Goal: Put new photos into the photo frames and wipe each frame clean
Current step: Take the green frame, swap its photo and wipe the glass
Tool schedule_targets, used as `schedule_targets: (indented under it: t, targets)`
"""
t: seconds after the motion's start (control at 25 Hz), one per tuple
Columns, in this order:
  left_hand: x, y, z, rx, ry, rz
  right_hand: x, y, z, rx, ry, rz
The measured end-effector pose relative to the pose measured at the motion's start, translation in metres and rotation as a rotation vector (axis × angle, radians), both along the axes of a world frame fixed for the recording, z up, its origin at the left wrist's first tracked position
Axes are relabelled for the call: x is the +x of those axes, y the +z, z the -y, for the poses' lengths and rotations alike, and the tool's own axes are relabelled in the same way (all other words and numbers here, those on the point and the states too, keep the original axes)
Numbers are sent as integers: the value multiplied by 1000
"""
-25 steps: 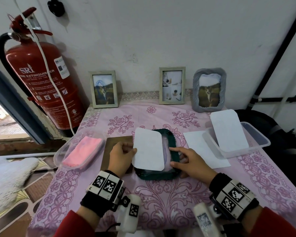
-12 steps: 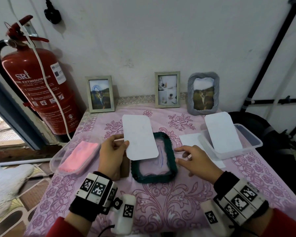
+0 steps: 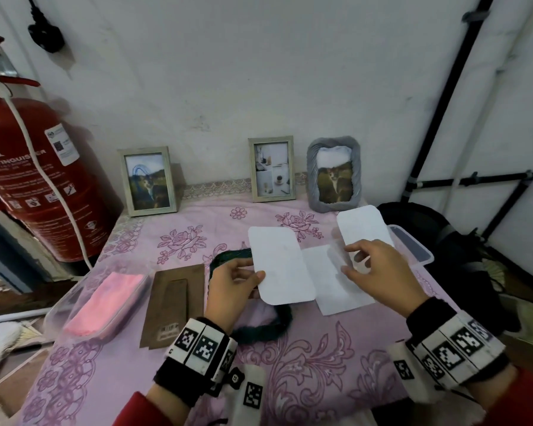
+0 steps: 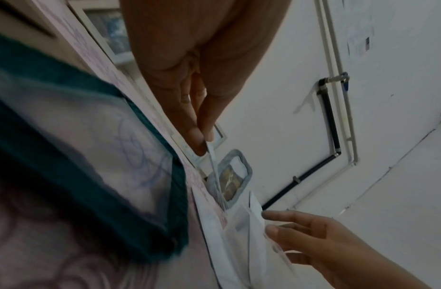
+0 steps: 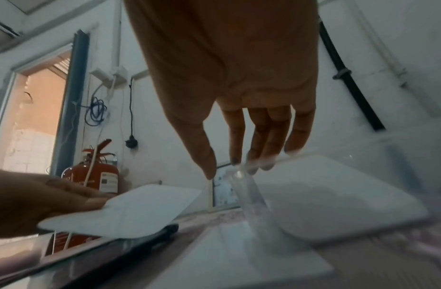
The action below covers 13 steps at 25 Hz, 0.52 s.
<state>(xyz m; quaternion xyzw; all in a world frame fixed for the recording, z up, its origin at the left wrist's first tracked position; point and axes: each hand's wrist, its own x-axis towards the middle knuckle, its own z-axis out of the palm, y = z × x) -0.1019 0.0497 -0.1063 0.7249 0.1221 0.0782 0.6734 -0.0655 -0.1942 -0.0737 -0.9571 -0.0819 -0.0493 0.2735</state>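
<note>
Overhead: left hand (image 3: 228, 287), grip pinching a white rounded photo card (image 3: 282, 265) by its edge above the green fuzzy frame (image 3: 259, 329) lying flat on the pink floral surface (image 3: 305, 364); right hand (image 3: 379, 272), grip released, fingers spread at the rim of the clear plastic tray (image 3: 419, 250) holding another white card (image 3: 363, 226); brown backing board (image 3: 173, 305) left of the frame. Left wrist: thumb and finger (image 4: 202, 117) clamp the card edge-on, green frame (image 4: 66, 156) beneath. Right wrist: fingertips (image 5: 261, 154) at the tray rim, holding nothing; the held card (image 5: 125, 211) at lower left.
</note>
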Motion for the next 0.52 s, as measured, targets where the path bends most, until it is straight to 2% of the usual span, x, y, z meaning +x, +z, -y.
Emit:
schedule_targets:
  t: [0.2,0.52]
  targets:
    - [12,-9,32,-26,-64,-54,-1,-13,3,102,-11,-52]
    - [27,-27,72,-10,-116,-119,3,-12,7,269,-27,4]
